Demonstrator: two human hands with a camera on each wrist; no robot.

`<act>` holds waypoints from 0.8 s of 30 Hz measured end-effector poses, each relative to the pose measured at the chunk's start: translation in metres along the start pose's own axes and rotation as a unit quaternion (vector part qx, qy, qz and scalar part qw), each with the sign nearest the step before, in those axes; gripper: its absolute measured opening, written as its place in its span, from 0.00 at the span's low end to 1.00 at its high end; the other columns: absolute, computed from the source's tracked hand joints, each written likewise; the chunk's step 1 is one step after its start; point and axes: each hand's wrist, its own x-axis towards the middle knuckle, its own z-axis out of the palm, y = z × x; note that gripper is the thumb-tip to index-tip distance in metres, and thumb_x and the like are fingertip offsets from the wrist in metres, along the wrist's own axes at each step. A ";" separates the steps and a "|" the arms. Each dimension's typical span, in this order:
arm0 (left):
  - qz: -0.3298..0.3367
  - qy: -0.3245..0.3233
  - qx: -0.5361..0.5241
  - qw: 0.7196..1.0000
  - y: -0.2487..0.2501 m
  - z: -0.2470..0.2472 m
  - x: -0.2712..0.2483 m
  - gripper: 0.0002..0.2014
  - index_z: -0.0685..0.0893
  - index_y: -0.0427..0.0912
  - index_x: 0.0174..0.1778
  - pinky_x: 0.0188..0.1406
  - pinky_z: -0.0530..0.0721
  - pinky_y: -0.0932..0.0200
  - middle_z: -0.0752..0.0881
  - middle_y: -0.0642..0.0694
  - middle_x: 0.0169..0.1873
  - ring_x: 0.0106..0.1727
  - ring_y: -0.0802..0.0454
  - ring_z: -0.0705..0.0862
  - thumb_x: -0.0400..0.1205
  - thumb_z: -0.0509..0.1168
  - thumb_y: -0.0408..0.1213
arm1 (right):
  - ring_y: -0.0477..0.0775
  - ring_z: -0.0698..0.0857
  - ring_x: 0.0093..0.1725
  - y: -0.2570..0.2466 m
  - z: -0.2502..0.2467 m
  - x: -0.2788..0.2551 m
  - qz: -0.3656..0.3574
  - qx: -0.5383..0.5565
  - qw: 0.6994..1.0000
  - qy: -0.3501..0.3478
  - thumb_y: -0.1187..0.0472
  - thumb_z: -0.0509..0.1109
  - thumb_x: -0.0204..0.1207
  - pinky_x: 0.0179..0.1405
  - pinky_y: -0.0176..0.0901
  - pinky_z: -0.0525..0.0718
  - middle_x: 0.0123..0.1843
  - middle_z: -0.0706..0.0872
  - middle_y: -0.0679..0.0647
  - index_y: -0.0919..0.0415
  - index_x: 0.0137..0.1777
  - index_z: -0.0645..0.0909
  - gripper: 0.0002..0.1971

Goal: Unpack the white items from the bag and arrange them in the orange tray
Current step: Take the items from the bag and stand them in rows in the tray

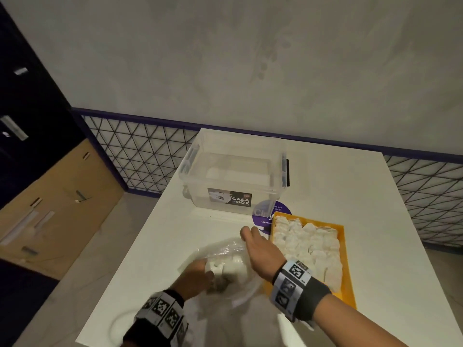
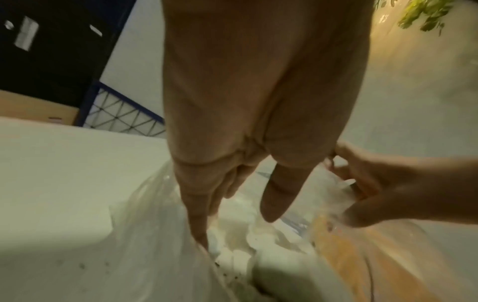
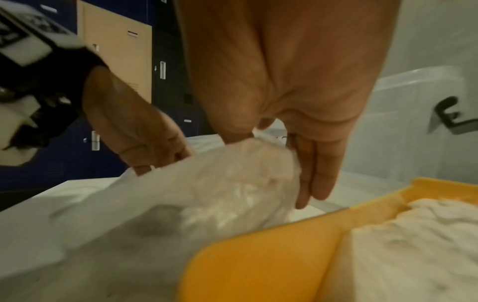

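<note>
A clear plastic bag (image 1: 225, 251) lies on the white table just left of the orange tray (image 1: 348, 266). My left hand (image 1: 203, 271) reaches into the bag's mouth, its fingers (image 2: 199, 214) straight and touching the white items (image 2: 232, 241) inside; nothing is gripped. My right hand (image 1: 250, 236) pinches the bag's far rim (image 3: 232, 163) between thumb and fingers and holds it up. The tray (image 3: 258, 255) is nearly covered with several white items (image 1: 308, 246) set in rows.
A clear lidded storage box (image 1: 233, 181) labelled CASA BOX stands behind the bag, with a purple round sticker (image 1: 265, 216) on the table (image 1: 350, 186) between box and tray. A black lattice rail runs behind the table; lockers stand at the left.
</note>
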 end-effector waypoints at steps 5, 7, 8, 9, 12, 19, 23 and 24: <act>0.019 0.078 0.104 0.991 -0.002 -0.003 -0.001 0.23 0.79 0.41 0.69 0.70 0.74 0.56 0.82 0.43 0.65 0.68 0.44 0.78 0.76 0.65 0.35 | 0.66 0.76 0.40 -0.008 -0.016 -0.006 -0.031 0.107 0.993 0.027 0.76 0.54 0.71 0.41 0.56 0.75 0.50 0.66 0.55 0.57 0.57 0.60 0.18; 0.051 0.078 0.128 0.987 0.008 0.004 0.000 0.27 0.70 0.42 0.77 0.75 0.61 0.62 0.73 0.46 0.73 0.77 0.49 0.69 0.80 0.62 0.33 | 0.66 0.77 0.43 -0.016 -0.017 -0.008 -0.051 0.144 0.988 0.025 0.73 0.54 0.73 0.46 0.56 0.76 0.51 0.70 0.56 0.53 0.55 0.59 0.17; 0.074 0.082 0.147 0.983 0.015 0.007 0.002 0.27 0.67 0.44 0.79 0.75 0.57 0.64 0.70 0.48 0.76 0.79 0.51 0.66 0.81 0.62 0.35 | 0.65 0.78 0.43 -0.019 -0.018 -0.008 -0.059 0.153 0.986 0.027 0.72 0.54 0.73 0.46 0.57 0.77 0.51 0.71 0.56 0.51 0.54 0.59 0.16; 0.085 0.085 0.159 0.980 0.020 0.010 0.004 0.28 0.66 0.46 0.79 0.76 0.56 0.64 0.69 0.48 0.78 0.79 0.51 0.64 0.81 0.62 0.39 | 0.65 0.78 0.43 -0.022 -0.019 -0.007 -0.065 0.157 0.985 0.030 0.72 0.54 0.74 0.46 0.57 0.77 0.51 0.72 0.56 0.50 0.53 0.59 0.16; 0.054 0.070 0.181 0.979 0.029 0.019 0.011 0.34 0.67 0.53 0.77 0.78 0.57 0.55 0.63 0.48 0.79 0.80 0.44 0.59 0.73 0.59 0.55 | 0.66 0.77 0.43 -0.025 -0.022 -0.006 -0.065 0.158 0.985 0.033 0.72 0.54 0.73 0.46 0.56 0.77 0.51 0.72 0.56 0.53 0.54 0.60 0.16; 0.050 0.056 0.210 0.975 0.012 0.013 0.020 0.10 0.77 0.53 0.52 0.65 0.67 0.61 0.74 0.47 0.64 0.67 0.47 0.70 0.78 0.64 0.36 | 0.62 0.73 0.38 -0.021 -0.027 -0.003 0.007 0.086 0.996 0.022 0.75 0.55 0.73 0.43 0.55 0.75 0.50 0.71 0.59 0.60 0.58 0.61 0.16; 0.087 0.098 0.139 0.982 0.002 0.001 0.018 0.15 0.76 0.55 0.40 0.51 0.68 0.65 0.74 0.50 0.50 0.57 0.49 0.73 0.72 0.64 0.26 | 0.61 0.72 0.37 -0.019 -0.033 0.002 0.021 0.062 0.998 0.018 0.76 0.55 0.73 0.40 0.52 0.74 0.47 0.70 0.58 0.57 0.52 0.59 0.15; 0.100 0.135 0.174 0.970 0.001 0.001 0.016 0.14 0.79 0.51 0.42 0.52 0.70 0.64 0.75 0.49 0.50 0.57 0.46 0.74 0.70 0.66 0.26 | 0.61 0.72 0.37 -0.020 -0.034 0.002 0.021 0.054 0.998 0.013 0.76 0.55 0.73 0.40 0.52 0.73 0.47 0.70 0.58 0.56 0.51 0.59 0.15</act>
